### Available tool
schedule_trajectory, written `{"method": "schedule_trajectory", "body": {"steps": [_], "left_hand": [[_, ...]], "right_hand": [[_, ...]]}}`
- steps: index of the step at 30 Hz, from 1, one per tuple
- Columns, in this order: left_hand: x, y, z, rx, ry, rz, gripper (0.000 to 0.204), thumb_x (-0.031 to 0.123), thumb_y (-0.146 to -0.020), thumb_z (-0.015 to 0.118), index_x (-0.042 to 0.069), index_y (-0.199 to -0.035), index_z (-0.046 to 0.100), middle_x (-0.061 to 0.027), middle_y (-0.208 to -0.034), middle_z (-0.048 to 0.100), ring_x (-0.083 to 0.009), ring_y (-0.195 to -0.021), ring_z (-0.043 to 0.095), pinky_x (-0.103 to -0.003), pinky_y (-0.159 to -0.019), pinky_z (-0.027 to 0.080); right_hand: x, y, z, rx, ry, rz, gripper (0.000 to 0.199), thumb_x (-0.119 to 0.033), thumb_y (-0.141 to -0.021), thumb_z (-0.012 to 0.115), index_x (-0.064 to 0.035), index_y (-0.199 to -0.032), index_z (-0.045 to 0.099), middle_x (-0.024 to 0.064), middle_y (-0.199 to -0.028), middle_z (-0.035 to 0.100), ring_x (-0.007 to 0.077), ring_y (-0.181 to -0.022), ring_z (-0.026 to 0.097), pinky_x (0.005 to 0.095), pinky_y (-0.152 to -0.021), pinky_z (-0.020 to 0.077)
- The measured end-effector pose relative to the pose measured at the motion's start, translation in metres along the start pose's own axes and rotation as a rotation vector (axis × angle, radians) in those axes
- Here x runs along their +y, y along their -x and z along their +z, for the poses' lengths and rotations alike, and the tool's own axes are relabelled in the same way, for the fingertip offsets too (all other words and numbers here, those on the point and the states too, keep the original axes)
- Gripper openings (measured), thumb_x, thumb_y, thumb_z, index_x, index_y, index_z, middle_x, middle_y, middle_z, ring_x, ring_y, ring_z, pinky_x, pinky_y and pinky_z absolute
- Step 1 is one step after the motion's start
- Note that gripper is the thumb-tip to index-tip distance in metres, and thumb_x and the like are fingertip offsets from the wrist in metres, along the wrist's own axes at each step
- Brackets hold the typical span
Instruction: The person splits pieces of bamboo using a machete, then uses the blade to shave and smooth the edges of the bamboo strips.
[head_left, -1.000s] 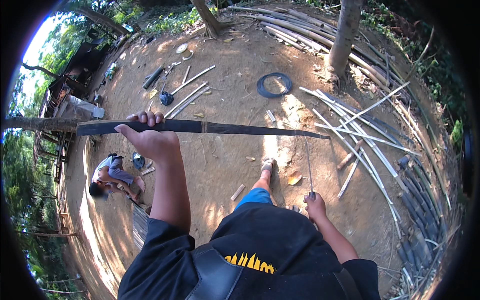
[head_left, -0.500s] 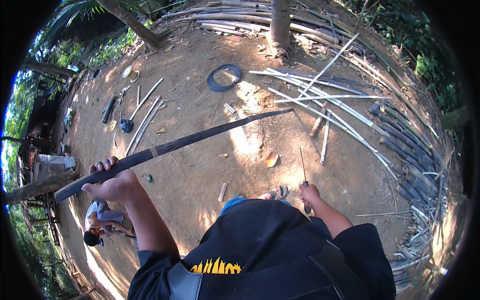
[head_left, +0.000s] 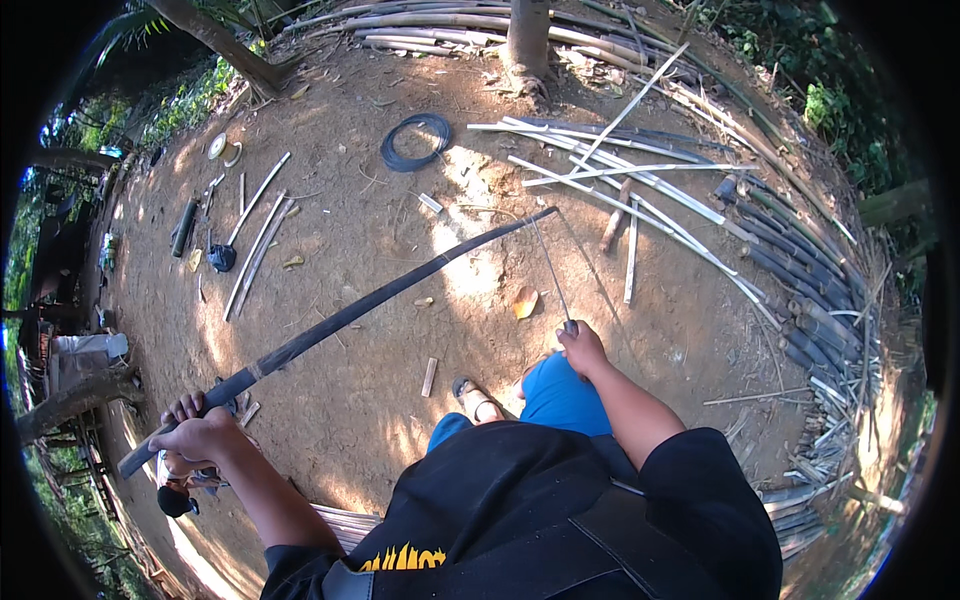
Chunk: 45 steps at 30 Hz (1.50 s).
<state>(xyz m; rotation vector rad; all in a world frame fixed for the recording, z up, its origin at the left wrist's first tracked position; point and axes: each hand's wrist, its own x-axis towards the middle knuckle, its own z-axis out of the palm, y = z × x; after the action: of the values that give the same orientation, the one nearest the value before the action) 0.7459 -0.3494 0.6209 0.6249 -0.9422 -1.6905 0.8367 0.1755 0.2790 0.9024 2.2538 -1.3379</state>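
Note:
My left hand (head_left: 200, 436) is wrapped round the near end of a long dark bamboo strip (head_left: 350, 312), which slants away to the right across the view. In my right hand (head_left: 583, 352), closed round a dark handle, is a long knife (head_left: 552, 268) with a thin blade seen nearly edge-on. The blade points forward, and its tip appears to meet the strip near its far end; whether they touch, I cannot tell. A band-like bamboo node shows partway along the strip.
Pale split bamboo strips (head_left: 640, 178) lie crossed ahead on the right, beside stacked dark bamboo poles (head_left: 800, 270). A black wire coil (head_left: 416, 142) lies on the dirt near a tree trunk (head_left: 528, 45). Another person (head_left: 178, 482) crouches at lower left, partly behind my left arm.
My right hand has risen forward and left, bringing the knife to the strip's far end. My left hand has lowered a little. The view has shifted, and more of my blue-clad legs shows.

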Motion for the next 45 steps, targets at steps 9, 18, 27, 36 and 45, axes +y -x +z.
{"method": "schedule_trajectory", "body": {"steps": [9,18,27,36,45], "left_hand": [[-0.017,-0.036,-0.021,0.03,-0.212,0.027,0.052,0.049,-0.102,0.051,0.014,-0.066,0.035,0.0007,-0.057,0.033,-0.0123,-0.047,0.028,-0.025,-0.043,0.027],[-0.007,-0.122,-0.106,0.044,-0.467,0.049,0.045,0.032,-0.103,0.051,0.013,-0.065,0.035,0.0021,-0.058,0.028,-0.013,-0.05,0.027,-0.028,-0.055,0.031],[-0.003,-0.146,-0.122,0.074,-0.649,0.1,0.038,0.029,-0.103,0.049,0.011,-0.071,0.039,0.0011,-0.061,0.032,-0.0141,-0.054,0.031,-0.029,-0.06,0.033],[-0.002,-0.157,-0.147,0.08,-0.704,0.1,0.032,0.027,-0.102,0.048,0.009,-0.076,0.043,0.0,-0.064,0.035,-0.0152,-0.057,0.035,-0.03,-0.066,0.035],[0.003,-0.164,-0.17,0.091,-0.727,0.105,0.026,0.024,-0.102,0.047,0.007,-0.082,0.047,-0.001,-0.067,0.039,-0.0163,-0.06,0.039,-0.032,-0.071,0.037]], "right_hand": [[-0.008,-0.143,0.02,-0.181,0.337,0.148,0.037,-0.029,-0.084,0.062,-0.0037,-0.111,0.063,0.0229,-0.112,0.068,0.0368,-0.109,0.065,0.0454,-0.092,0.05],[-0.006,-0.318,0.059,-0.304,0.539,-0.067,0.032,-0.024,-0.09,0.064,-0.011,-0.118,0.058,0.0173,-0.112,0.068,0.0362,-0.107,0.065,0.0466,-0.089,0.0517],[0.044,-0.403,0.093,-0.338,0.602,-0.218,0.027,-0.019,-0.093,0.056,-0.0075,-0.118,0.058,0.0175,-0.106,0.069,0.0364,-0.102,0.066,0.0445,-0.088,0.0523],[0.048,-0.434,0.103,-0.16,0.511,-0.095,0.029,-0.012,-0.091,0.053,-0.0103,-0.118,0.06,0.0161,-0.109,0.069,0.0369,-0.106,0.066,0.0455,-0.09,0.0516],[0.052,-0.416,0.103,-0.261,0.52,-0.003,0.03,-0.021,-0.089,0.061,-0.0107,-0.117,0.06,0.0163,-0.104,0.07,0.0361,-0.103,0.067,0.0451,-0.088,0.0518]]}}
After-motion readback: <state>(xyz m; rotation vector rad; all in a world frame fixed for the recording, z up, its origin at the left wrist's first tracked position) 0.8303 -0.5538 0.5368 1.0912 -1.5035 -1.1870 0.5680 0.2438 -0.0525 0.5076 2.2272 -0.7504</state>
